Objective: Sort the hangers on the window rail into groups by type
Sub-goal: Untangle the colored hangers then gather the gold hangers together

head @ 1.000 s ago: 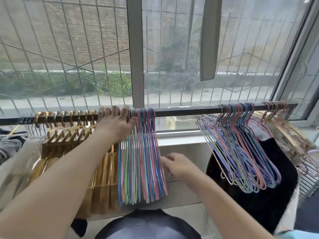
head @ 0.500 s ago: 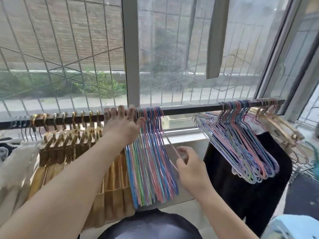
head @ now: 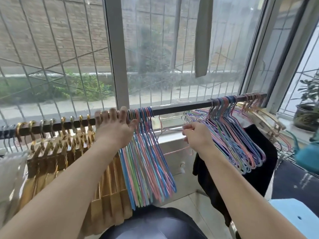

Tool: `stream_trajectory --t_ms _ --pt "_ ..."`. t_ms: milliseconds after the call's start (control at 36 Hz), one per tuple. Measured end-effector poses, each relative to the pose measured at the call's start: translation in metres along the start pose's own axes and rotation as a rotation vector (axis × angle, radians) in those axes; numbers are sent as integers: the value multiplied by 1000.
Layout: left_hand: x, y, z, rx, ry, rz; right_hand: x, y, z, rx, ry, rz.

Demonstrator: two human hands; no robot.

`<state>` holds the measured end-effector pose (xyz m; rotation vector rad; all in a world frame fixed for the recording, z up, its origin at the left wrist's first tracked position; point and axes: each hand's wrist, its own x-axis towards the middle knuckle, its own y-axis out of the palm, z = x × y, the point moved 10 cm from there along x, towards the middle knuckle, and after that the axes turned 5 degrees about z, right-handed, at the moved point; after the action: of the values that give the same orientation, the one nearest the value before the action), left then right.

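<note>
A dark window rail [head: 181, 109] is seen running across the frame, rising slightly toward the right. Four groups of hangers are hung on it.

At the far left end, a small cluster of thin grey wire hangers [head: 7, 135] is partly cut off by the frame edge; a count cannot be given. Next, the gold hangers [head: 57, 152] are hung side by side; nine gold hooks can be counted on the rail before the hand, and further ones may be hidden behind it.

The left hand [head: 114, 130] is laid over the rail between the gold group and the pastel wire hangers [head: 148, 163]. Its four fingers are hooked over the top of the rail and held straight, with the thumb pressed against the first pastel hooks. The forearm is extended up from the lower left. The pastel bundle is packed too tightly to be counted.

In the gap to the right, a single pink wire hanger [head: 176, 149] is held off the rail, pinched by the right hand [head: 196, 137] between thumb and fingertips. The right forearm is extended from the lower right corner.

Farther right, a second pastel bundle [head: 238, 144] is hung fanned out over a black garment [head: 259, 169]; it cannot be counted. At the rail's right end, several pale gold-trimmed hangers [head: 265, 118] are hung.
</note>
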<state>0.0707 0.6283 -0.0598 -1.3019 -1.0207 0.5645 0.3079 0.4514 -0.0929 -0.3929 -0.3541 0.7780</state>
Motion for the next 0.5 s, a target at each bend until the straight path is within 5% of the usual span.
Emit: stream_trajectory --t_ms 111,222,361,500 --pt "0 -1 -2 0 7 -25 -21 7 -49 199 155 40" --pt "1 5 -3 -12 5 -14 -38 2 -78 135 177 35" --pt "0 6 0 -7 -1 -25 -47 -37 -52 -25 34 -28" --pt "-1 7 -1 31 -43 36 -68 -104 4 91 -176 -297"
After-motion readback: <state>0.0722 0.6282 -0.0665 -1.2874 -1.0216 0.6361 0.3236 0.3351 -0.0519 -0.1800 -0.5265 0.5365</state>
